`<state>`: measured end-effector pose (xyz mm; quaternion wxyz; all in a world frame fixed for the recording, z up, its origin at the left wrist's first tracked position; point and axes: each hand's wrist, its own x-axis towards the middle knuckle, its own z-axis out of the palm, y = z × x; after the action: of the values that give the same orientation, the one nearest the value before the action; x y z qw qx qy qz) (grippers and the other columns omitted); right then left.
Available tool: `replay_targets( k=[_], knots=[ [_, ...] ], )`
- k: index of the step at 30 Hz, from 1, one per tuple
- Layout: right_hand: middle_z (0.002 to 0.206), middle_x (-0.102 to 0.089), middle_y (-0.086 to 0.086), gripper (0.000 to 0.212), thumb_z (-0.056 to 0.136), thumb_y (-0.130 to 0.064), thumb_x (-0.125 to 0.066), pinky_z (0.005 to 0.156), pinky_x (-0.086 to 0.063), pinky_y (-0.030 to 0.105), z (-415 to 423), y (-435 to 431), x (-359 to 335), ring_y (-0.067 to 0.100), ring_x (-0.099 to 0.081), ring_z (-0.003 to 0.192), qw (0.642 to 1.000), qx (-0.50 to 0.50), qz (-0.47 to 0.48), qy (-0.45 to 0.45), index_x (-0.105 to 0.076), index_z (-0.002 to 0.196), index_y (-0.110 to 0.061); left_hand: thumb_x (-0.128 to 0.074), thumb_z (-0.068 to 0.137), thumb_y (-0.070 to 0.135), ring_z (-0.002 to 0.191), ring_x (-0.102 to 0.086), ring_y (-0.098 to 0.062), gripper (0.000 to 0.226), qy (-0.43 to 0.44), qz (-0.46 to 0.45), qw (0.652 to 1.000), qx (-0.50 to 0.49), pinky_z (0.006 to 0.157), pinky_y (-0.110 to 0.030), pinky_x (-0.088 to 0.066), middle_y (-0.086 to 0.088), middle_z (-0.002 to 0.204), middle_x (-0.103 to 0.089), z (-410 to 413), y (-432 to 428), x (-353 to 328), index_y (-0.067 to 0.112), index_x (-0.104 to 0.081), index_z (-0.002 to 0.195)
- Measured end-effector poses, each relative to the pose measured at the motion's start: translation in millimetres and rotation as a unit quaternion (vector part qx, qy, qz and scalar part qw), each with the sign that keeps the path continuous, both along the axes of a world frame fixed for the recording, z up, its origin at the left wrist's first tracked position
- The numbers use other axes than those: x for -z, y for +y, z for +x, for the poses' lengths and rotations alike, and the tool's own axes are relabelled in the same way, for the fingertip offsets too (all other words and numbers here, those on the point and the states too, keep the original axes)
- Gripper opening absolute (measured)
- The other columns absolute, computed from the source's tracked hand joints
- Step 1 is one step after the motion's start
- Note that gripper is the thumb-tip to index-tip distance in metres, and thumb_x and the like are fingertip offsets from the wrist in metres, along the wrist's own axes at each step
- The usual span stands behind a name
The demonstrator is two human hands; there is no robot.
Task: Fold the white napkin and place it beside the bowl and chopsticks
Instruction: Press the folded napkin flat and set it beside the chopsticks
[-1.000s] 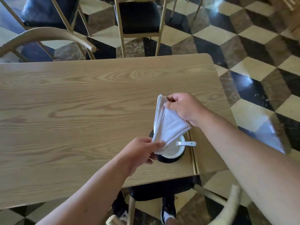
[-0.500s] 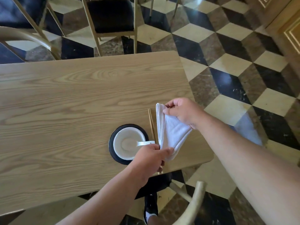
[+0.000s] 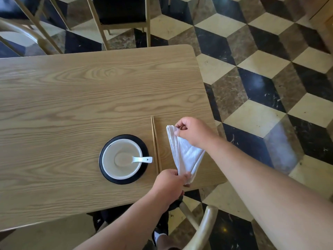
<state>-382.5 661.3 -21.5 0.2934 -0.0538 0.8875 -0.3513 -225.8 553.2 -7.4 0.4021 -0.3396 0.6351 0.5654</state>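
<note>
The white napkin [image 3: 185, 153] is folded into a long triangle and held over the wooden table [image 3: 72, 98], right of the chopsticks [image 3: 156, 144]. My right hand [image 3: 193, 133] pinches its far upper corner. My left hand [image 3: 170, 183] pinches its near lower tip. The white bowl [image 3: 119, 170] with a white spoon [image 3: 141, 160] in it sits on a black plate [image 3: 142, 175] to the left of the chopsticks. Whether the napkin touches the table I cannot tell.
The table's right edge and near right corner lie close beside the napkin. A wooden chair back [image 3: 201, 230] stands below that corner, over the checkered floor [image 3: 261, 83]. More chairs [image 3: 122, 17] stand beyond the far edge. My shoes [image 3: 160, 235] show under the table.
Both hands carried the napkin from above the bowl to the right of the chopsticks and lower toward the table. The view shifted, so bowl and chopsticks now show uncovered.
</note>
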Motion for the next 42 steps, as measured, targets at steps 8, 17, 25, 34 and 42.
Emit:
replay_targets(
  k=[8, 17, 25, 34, 42],
  knots=[
    [0.087, -0.065, -0.011, 0.005, 0.094, -0.03, -0.064, 0.064, -0.045, 0.031, 4.9, -7.6, 12.1, 0.011, -0.06, 0.077, 0.994, -0.075, 0.057, 0.063, -0.064, 0.097, -0.027, -0.045, 0.098, 0.06, 0.072, -0.072, -0.024, 0.055, 0.08, -0.141, 0.969, 0.187, 0.075, -0.04, -0.063, -0.006, 0.085, -0.079, -3.5, 2.4, 18.9, 0.014, -0.073, 0.091],
    [0.112, -0.063, 0.004, 0.028, 0.092, -0.027, -0.067, 0.09, -0.052, 0.045, 28.5, 2.3, 16.1, 0.029, -0.058, 0.104, 0.93, -0.146, 0.131, 0.311, -0.064, 0.118, -0.016, -0.04, 0.095, 0.062, 0.076, -0.06, -0.026, 0.044, 0.247, -0.361, 0.819, 0.37, 0.063, -0.035, -0.04, -0.001, 0.079, -0.057, -2.2, -8.5, 2.5, 0.023, -0.045, 0.076],
    [0.162, -0.041, 0.012, 0.057, 0.102, -0.024, -0.057, 0.121, -0.032, 0.047, 74.1, 24.6, 42.7, 0.032, -0.035, 0.15, 0.893, -0.258, 0.159, 0.333, -0.041, 0.155, -0.009, -0.064, 0.088, 0.028, 0.134, -0.058, -0.025, 0.046, 0.475, -0.349, 0.699, 0.405, 0.109, -0.042, -0.051, -0.002, 0.141, -0.065, 26.5, -24.8, 34.6, 0.02, -0.066, 0.133],
    [0.172, -0.009, 0.009, 0.058, 0.111, -0.031, -0.027, 0.128, -0.015, 0.045, 80.0, 28.1, 54.9, 0.027, -0.007, 0.158, 0.888, -0.292, 0.191, 0.301, -0.014, 0.163, -0.01, -0.045, 0.095, 0.036, 0.149, -0.041, -0.02, 0.061, 0.435, -0.339, 0.695, 0.461, 0.119, -0.042, -0.029, -0.004, 0.161, -0.045, 37.9, -31.4, 49.9, 0.021, -0.047, 0.154],
    [0.172, -0.008, 0.008, 0.06, 0.108, -0.027, -0.033, 0.127, -0.016, 0.046, 78.1, 26.2, 51.1, 0.027, -0.009, 0.158, 0.887, -0.296, 0.202, 0.29, -0.014, 0.163, -0.01, -0.033, 0.106, 0.04, 0.156, 0.01, -0.01, 0.063, 0.395, -0.287, 0.743, 0.457, 0.122, -0.031, 0.012, 0.006, 0.173, 0.001, 29.2, -31.8, 34.6, 0.029, -0.011, 0.165]
  ],
)
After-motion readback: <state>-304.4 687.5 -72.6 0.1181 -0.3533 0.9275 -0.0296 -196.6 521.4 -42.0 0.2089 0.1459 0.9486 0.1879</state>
